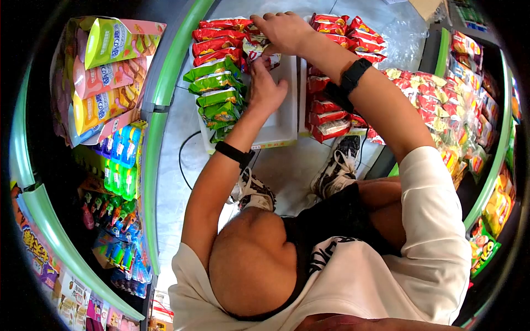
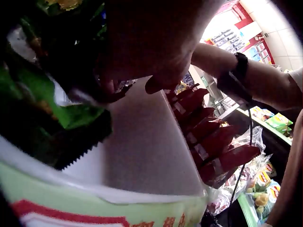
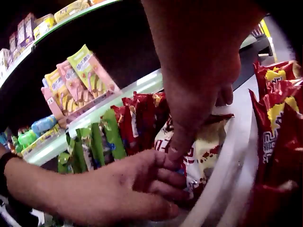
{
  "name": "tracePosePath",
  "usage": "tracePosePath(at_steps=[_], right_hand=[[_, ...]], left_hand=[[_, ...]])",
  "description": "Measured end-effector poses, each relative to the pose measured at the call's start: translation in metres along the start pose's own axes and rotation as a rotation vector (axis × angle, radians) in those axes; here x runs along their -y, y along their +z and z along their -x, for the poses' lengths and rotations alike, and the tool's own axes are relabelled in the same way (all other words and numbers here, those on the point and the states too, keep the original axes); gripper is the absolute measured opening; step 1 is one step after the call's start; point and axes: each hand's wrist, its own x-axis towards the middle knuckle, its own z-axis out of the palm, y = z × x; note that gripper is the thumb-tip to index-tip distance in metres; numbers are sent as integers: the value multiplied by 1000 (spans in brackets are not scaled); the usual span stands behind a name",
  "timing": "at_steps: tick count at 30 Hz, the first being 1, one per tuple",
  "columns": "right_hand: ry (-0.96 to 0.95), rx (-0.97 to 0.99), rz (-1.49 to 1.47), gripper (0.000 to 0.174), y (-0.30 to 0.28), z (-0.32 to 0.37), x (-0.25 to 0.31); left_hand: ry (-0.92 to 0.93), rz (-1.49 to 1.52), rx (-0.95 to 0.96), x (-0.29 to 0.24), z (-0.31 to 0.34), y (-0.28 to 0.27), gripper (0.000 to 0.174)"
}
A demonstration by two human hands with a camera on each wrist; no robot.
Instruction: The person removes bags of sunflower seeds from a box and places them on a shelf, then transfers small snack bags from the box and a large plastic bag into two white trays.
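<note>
A white-and-red snack bag stands in the left white box, among upright bags. My right hand reaches over it from above and pinches it, the thumb against its printed front. With its fingers against the lower part of the same bag, my left hand lies alongside, its thumb held apart. Red snack bags fill the far end of the box in a row. Green snack bags line the near end, close to the left hand.
Beside the box is a second one holding red snack bags. Shelves with green edges rise on both sides. Bagged snacks in clear plastic lie at the right. A black cable runs along the floor near my shoes.
</note>
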Motion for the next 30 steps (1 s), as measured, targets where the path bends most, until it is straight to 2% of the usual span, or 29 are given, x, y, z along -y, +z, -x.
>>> tracePosePath(at_steps=[4, 6, 7, 8, 9, 10, 11, 12, 13, 14, 16, 17, 18, 19, 20, 21, 22, 24, 26, 27, 28, 30], right_hand=[[30, 21, 14, 90, -6, 1, 9], [62, -42, 63, 87, -1, 4, 11], [44, -71, 36, 91, 1, 8, 8], [52, -64, 83, 101, 4, 10, 7], [38, -101, 142, 105, 14, 13, 3], [17, -103, 172, 94, -4, 32, 8], [-88, -37, 136, 97, -31, 55, 7], [-192, -81, 150, 75, -46, 76, 3], [-272, -105, 63, 63, -66, 100, -7], [-358, -135, -27, 51, -88, 129, -22], [-171, -75, -168, 44, -124, 185, -71], [3, -159, -169, 42, -136, 221, -111], [174, -302, -205, 36, -149, 258, -154], [324, -614, -37, 28, -147, 303, -199], [546, -792, -92, 22, -151, 350, -234], [831, -815, 39, 21, -152, 402, -259], [1137, -831, 11, 22, -132, 453, -298], [1115, -497, -194, 38, -86, 537, -351], [958, -242, -143, 65, -49, 547, -338], [1042, -112, -164, 91, -54, 526, -316], [1039, -106, -168, 91, -56, 514, -308], [1240, -162, -462, 97, -50, 496, -301]], left_hand=[[-63, 69, 43, -3, 2, 0, 71], [-117, 51, 66, -1, 3, 2, 74], [-125, 6, 91, 0, 2, 1, 76], [-27, 55, 72, 11, 2, 6, 76], [-3, 55, 94, 4, 4, 1, 76], [-44, 200, 114, -8, 4, -1, 76], [-5, 80, 121, 12, 2, 3, 76], [-42, 160, 135, 9, 5, 2, 76], [-105, 96, 169, 11, 9, -1, 76], [-72, 193, 183, 18, 12, 0, 76], [-130, 220, 189, 2, 21, -3, 76], [-122, 228, 202, 7, 25, -3, 76], [-140, 244, 224, 16, 29, -1, 73], [-165, 258, 245, 21, 36, 0, 70], [-169, 262, 252, 21, 44, -1, 70], [-187, 255, 277, 21, 49, -4, 66], [-204, 248, 301, 21, 53, -6, 63], [-233, 227, 335, 4, 61, -16, 60], [-276, 229, 377, 2, 67, -19, 58], [-281, 227, 377, 2, 67, -18, 58], [-280, 249, 386, 2, 69, -18, 56], [-301, 261, 386, 1, 77, -26, 55]])
